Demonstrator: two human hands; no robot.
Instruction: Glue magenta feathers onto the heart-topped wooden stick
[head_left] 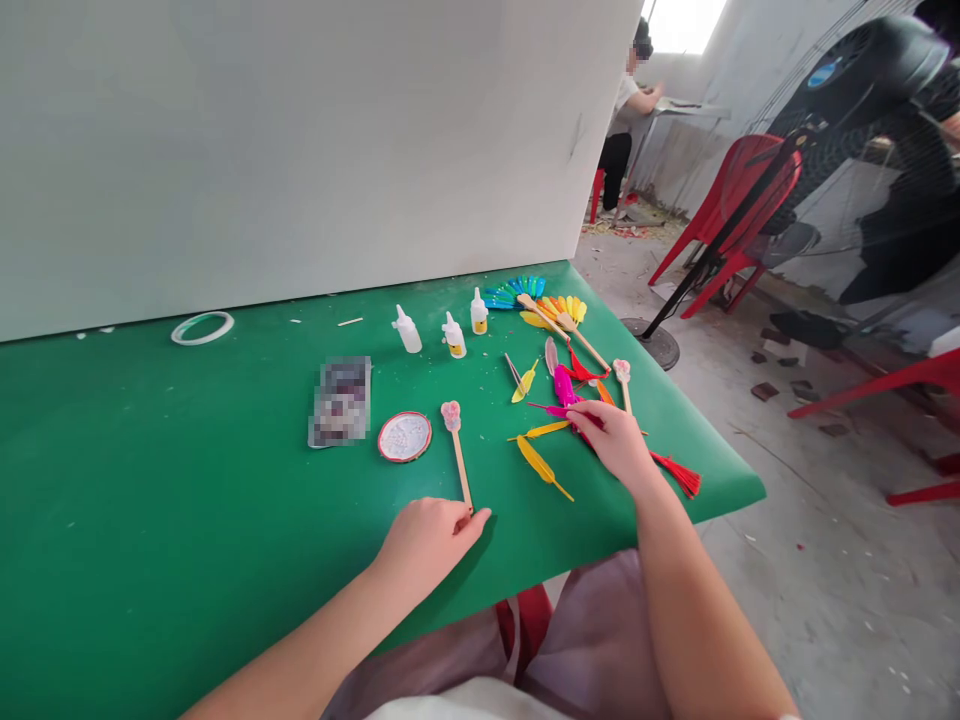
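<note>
My left hand (431, 540) is closed on the lower end of a wooden fan handle (460, 460), whose pale pink decorated head points away from me. My right hand (616, 445) pinches a magenta feather (556, 410) among loose feathers on the right. Close by lie a bright pink feather bundle (565, 385), yellow feathers (541, 466), a yellow-green feather (527, 382) beside tweezers (514, 372) and a red tassel (679, 475). A second decorated handle (623, 380) is partly hidden behind my right hand. Left of the first handle sits a round white pad (405, 437) with a red rim.
Three small glue bottles (454, 337) stand at the back of the green table (225, 520). Behind them are blue and yellow feather fans (517, 292). A tape roll (202, 328) and a blurred flat packet (340, 402) lie left. A black fan (862, 90) and red chairs (750, 190) stand right.
</note>
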